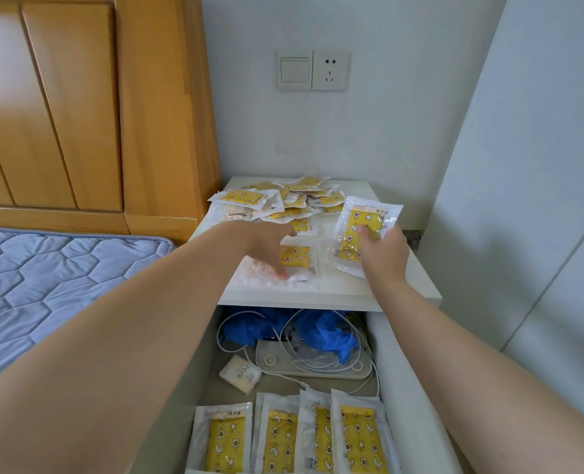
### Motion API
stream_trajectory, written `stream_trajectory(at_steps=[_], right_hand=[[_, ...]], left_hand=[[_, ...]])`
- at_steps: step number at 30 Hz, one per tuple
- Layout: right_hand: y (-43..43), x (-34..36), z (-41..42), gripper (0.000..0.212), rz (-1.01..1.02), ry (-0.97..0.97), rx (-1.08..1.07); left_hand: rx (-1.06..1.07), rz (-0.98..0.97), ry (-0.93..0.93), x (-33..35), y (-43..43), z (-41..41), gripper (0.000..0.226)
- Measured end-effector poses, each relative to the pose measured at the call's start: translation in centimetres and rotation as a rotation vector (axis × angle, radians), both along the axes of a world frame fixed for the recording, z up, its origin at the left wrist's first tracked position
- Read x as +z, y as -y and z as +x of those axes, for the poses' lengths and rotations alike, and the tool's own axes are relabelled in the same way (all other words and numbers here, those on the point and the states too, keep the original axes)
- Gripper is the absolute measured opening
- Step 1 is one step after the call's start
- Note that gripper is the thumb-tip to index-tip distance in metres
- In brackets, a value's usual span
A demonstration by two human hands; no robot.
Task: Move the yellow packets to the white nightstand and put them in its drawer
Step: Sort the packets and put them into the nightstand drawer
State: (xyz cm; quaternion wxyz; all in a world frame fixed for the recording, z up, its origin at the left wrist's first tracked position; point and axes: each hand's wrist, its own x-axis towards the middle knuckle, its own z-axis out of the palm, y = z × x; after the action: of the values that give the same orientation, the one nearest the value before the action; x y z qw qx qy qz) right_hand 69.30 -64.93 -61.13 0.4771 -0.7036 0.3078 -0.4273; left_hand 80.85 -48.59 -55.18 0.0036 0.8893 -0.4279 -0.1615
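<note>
the white nightstand (369,285) stands beside the bed (44,285), its drawer (396,371) open below my arms. a pile of yellow packets (283,203) covers the top's back; a row of packets (283,436) stands in the drawer's front. my left hand (266,244), fingers loose, touches a flat packet (295,256). my right hand (383,251) pinches a raised packet (366,220).

Drawer packets (280,439) cut off at bottom edge, left hand (266,248) fingertips blurred
</note>
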Motion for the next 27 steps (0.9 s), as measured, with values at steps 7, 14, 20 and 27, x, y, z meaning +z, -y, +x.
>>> stream_trajectory(at_steps=[7, 14, 20, 27], right_hand=[[0.1, -0.1, 0.0, 0.029, 0.007, 0.006, 0.013], [0.1, 0.0, 0.1, 0.031, 0.008, 0.015, 0.008], [-0.4, 0.7, 0.0, 0.027, -0.012, -0.004, -0.038], [-3.6, 1.4, -2.7, 0.025, -0.261, 0.046, -0.03]], left_hand=[[-0.029, 0.227, 0.141, 0.7, 0.5, -0.2, 0.095], [0.072, 0.061, 0.085, 0.6, 0.1, -0.6, 0.08], [0.402, -0.424, -0.272, -1.1, -0.2, -1.0, 0.052], [0.594, -0.92, -0.481, -3.7, -1.1, -4.2, 0.022]])
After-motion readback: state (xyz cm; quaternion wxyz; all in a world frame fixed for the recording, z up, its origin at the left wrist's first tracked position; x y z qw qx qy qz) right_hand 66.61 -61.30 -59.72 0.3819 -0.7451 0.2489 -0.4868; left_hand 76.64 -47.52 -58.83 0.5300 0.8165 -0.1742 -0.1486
